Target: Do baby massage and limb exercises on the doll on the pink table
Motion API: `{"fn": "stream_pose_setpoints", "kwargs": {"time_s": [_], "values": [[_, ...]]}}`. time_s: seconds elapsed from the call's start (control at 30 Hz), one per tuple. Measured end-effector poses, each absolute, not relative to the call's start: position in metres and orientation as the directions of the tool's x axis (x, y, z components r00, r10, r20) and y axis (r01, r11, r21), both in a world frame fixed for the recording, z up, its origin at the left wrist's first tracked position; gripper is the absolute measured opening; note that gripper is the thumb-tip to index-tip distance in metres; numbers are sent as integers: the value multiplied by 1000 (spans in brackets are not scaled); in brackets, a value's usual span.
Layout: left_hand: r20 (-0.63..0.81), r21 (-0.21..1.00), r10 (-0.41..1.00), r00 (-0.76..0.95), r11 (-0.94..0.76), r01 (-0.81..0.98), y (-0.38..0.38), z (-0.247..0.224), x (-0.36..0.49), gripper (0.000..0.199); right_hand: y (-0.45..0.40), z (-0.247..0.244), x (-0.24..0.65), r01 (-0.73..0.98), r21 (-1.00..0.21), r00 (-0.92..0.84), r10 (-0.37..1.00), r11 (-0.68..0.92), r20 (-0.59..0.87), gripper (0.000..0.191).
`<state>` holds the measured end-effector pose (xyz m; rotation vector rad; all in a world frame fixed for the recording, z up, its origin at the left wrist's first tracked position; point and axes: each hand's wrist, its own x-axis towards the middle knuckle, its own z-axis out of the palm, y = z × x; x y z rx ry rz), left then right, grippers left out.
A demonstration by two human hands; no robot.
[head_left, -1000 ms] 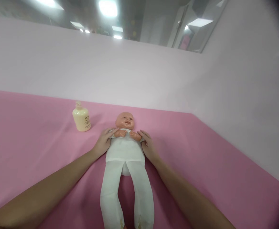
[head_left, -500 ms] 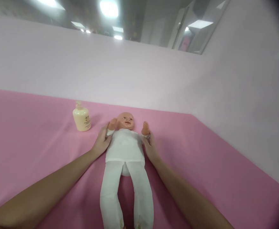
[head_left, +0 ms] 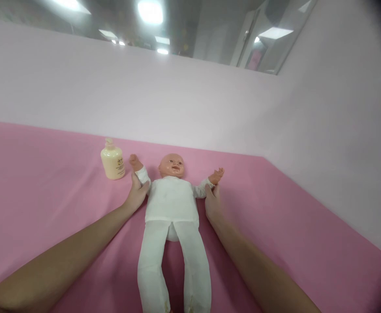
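The doll (head_left: pixel 172 200) lies on its back in the middle of the pink counter (head_left: pixel 50 178), with its head near the back edge, by the pale wall (head_left: pixel 184 100). Its arms are spread out. The left hand (head_left: pixel 137 193) has its fingers curled around one sleeve, and the right hand (head_left: pixel 214 206) has its fingers wrapped around the other near the cuff. On the left, the cream pump bottle (head_left: pixel 113 163) stands close to the doll's little hand, so that side is tight. On the right there is wide pink room, up to the slanting edge by the wall.
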<state>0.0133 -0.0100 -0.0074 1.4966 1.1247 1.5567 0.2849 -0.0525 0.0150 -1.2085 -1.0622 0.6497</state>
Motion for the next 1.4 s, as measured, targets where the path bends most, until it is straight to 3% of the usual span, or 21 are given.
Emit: {"fn": "stream_pose_setpoints", "kwargs": {"time_s": [0.23, 0.43, 0.53, 0.67, 1.13, 1.4], "values": [[438, 889, 899, -22, -429, 162, -10, -9, 13, 67, -55, 16, 285, 162, -949, 392, 864, 272, 315, 61], [541, 732, 809, 231, -588, 344, -12, -9, 16, 63, -55, 10, 282, 400, -837, 89, 893, 373, 441, 47], [557, 697, 792, 251, -610, 377, -11, -12, 17, 68, -52, 4, 282, 498, -748, -27, 870, 438, 492, 48], [563, 693, 791, 239, -609, 385, -10, -13, 17, 69, -52, 2, 284, 523, -731, -46, 871, 438, 488, 53], [516, 783, 838, 179, -546, 299, -14, -7, 17, 63, -60, 13, 278, 451, -791, 15, 882, 414, 470, 51], [257, 959, 966, -15, -253, 125, -13, -9, 13, 47, -51, 10, 283, 238, -931, 369, 861, 277, 351, 64]]}}
